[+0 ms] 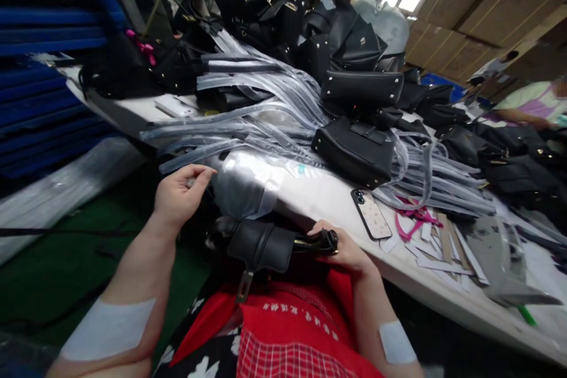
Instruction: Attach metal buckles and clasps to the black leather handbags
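A black handbag (261,245) with a flap and a gold-coloured metal clasp rests against my lap, over a red apron. My right hand (348,251) is closed around its side near the gold buckle and strap. Raised to the left of the bag, my left hand (179,195) is closed in a pinch; a small greyish bit shows between the fingers, too small to name. Between that hand and the table edge hangs a bulging clear plastic wrap (241,186). Just beyond it lie plastic-wrapped straps (248,124).
More black bags (354,150) are heaped along the white table (310,195). A phone (371,212), pink ribbon (416,218) and paper strips (443,254) lie to the right. Blue stacked panels (48,71) stand left, cartons (487,18) behind. Another person (531,103) is at far right.
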The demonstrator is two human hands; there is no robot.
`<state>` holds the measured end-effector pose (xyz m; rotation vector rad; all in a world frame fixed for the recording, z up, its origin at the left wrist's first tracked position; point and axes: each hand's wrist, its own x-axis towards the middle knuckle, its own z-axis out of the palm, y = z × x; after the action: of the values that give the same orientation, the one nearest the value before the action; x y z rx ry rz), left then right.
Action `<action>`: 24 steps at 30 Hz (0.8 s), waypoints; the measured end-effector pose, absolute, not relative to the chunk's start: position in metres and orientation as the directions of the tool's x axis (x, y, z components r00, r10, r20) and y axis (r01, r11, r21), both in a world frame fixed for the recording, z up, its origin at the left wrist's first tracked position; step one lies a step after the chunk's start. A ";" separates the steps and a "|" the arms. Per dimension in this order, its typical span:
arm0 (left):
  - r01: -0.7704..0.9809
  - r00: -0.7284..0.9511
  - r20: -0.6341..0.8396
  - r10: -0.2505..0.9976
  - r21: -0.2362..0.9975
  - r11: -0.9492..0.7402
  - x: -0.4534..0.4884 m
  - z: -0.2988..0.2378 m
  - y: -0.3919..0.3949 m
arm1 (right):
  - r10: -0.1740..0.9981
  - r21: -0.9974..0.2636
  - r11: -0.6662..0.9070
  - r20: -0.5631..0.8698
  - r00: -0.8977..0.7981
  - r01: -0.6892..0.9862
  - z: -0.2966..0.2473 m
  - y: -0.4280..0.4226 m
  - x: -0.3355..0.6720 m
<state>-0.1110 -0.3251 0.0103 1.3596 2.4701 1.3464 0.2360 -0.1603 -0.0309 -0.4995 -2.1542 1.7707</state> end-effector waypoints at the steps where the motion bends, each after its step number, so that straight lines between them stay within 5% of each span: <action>1: 0.691 -0.583 0.331 0.742 0.683 0.238 -0.106 0.010 -0.323 | 0.415 -0.967 0.242 0.028 -0.909 0.081 -0.034 -0.163 0.233; 7: 0.669 -0.354 0.168 0.920 0.733 0.124 -0.073 0.008 -0.309 | 0.489 -0.915 0.356 0.011 -0.872 0.188 -0.045 -0.176 0.234; 13: 0.697 -0.238 0.130 0.962 0.713 0.076 -0.052 0.004 -0.301 | 0.885 -0.792 0.369 0.140 -0.445 0.486 -0.048 -0.184 0.243; 16: 0.739 -0.244 0.156 0.957 0.669 0.079 -0.046 0.005 -0.298 | 0.922 -0.733 0.281 0.028 -0.386 0.619 -0.038 -0.198 0.245; 18: 0.765 -0.231 0.167 0.959 0.640 0.073 -0.045 0.004 -0.295 | 0.805 -0.794 0.137 -0.260 -0.533 0.593 -0.033 -0.211 0.242; 20: 0.782 -0.214 0.172 0.961 0.621 0.063 -0.044 0.001 -0.293 | 0.547 -0.858 -0.080 -0.463 -0.697 0.507 -0.032 -0.225 0.234; 24: 0.817 -0.190 0.207 0.960 0.575 0.038 -0.043 0.001 -0.291 | 0.194 -0.863 -0.374 -0.432 -0.881 0.341 -0.032 -0.247 0.211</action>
<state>-0.0430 -0.2909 0.0012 1.8278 2.0783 0.8778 0.2114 -0.2473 -0.0318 -0.7760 -1.8052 2.5687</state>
